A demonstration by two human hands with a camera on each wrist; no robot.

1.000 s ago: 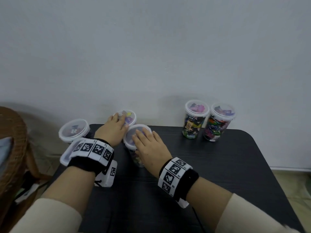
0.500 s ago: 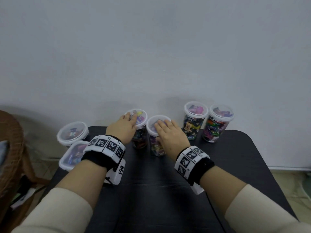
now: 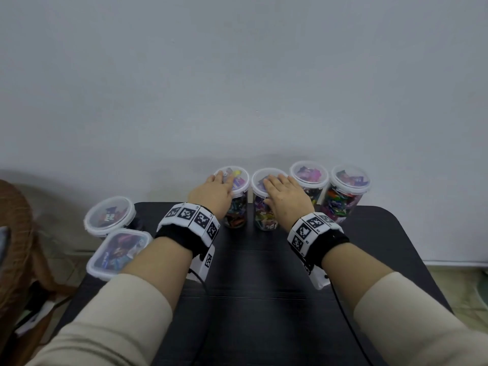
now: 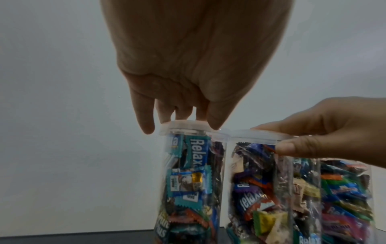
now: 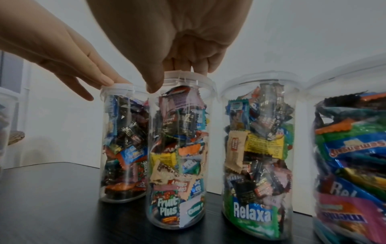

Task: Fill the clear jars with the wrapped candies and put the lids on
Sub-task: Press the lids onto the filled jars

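Four tall clear jars full of wrapped candies stand lidded in a row along the back edge of the black table [image 3: 264, 299]. My left hand [image 3: 220, 186] lies over the lid of the leftmost jar [image 3: 236, 216], fingers on top, with thumb and little finger at the rim; the wrist view shows the left hand [image 4: 183, 115] on this jar [image 4: 188, 181]. My right hand [image 3: 274, 186] holds the second jar [image 3: 265, 219] by its lid, with the thumb pressed under the rim [image 4: 288, 147]. The right wrist view shows the right hand [image 5: 177, 71] on that jar [image 5: 177, 148].
The third jar [image 3: 309, 178] and the fourth jar [image 3: 348, 186] stand to the right, close to the second. At the table's left edge sit a round lidded tub [image 3: 109, 216] and a square one [image 3: 118, 250], both holding candies. A wicker chair [image 3: 13, 233] is at the far left. The wall is right behind the jars.
Both hands have carried their jars from the front left of the table back and to the right. The jars now stand in line with the two on the right.
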